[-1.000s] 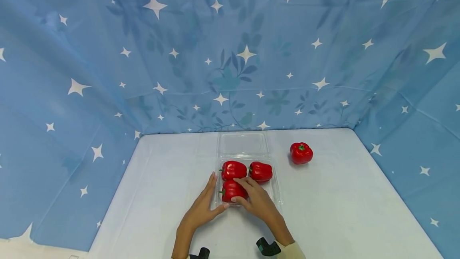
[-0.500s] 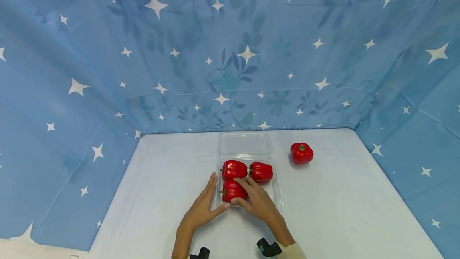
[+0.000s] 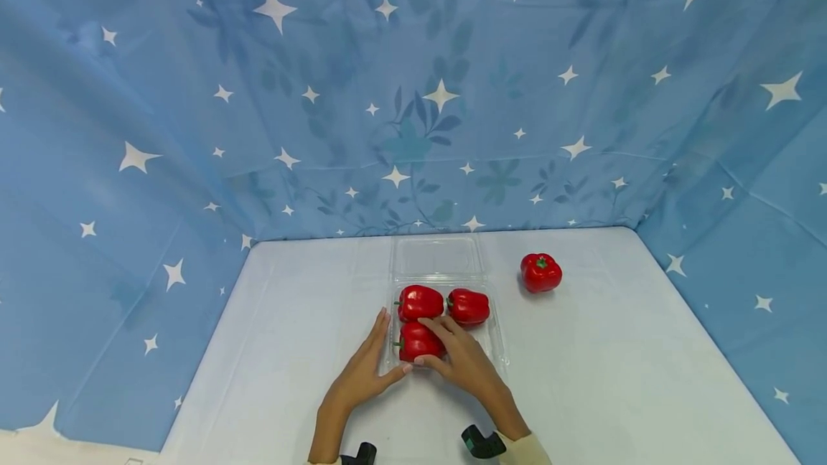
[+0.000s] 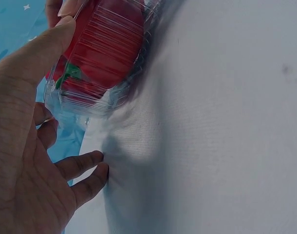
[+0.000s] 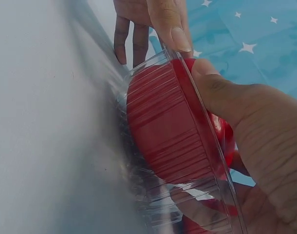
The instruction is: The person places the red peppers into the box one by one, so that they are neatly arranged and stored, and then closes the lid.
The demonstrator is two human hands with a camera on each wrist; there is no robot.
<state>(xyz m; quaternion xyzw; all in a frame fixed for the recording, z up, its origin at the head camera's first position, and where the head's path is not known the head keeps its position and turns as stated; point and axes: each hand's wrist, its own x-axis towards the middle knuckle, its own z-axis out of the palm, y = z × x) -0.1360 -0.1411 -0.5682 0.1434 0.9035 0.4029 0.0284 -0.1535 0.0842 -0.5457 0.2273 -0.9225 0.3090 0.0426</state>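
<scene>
A clear plastic clamshell box (image 3: 494, 350) lies on the table with three red bell peppers in its base. My right hand (image 3: 464, 361) holds the near-left bell pepper (image 3: 416, 343), thumb at its near side and fingers over its right end. Its green stem points left. Behind it lies another bell pepper (image 3: 420, 303), and a third bell pepper (image 3: 469, 307) is at the back right. My left hand (image 3: 360, 377) rests at the box's near-left corner, fingers extended along the left side. In the left wrist view, its thumb (image 4: 56, 36) touches the rim.
The box's lid (image 3: 437, 257) lies folded back toward the curtain. A single bell pepper (image 3: 541, 273) stands stem-up on the white table (image 3: 620, 350), right of the box. A blue star-patterned curtain (image 3: 413, 92) borders the back and sides.
</scene>
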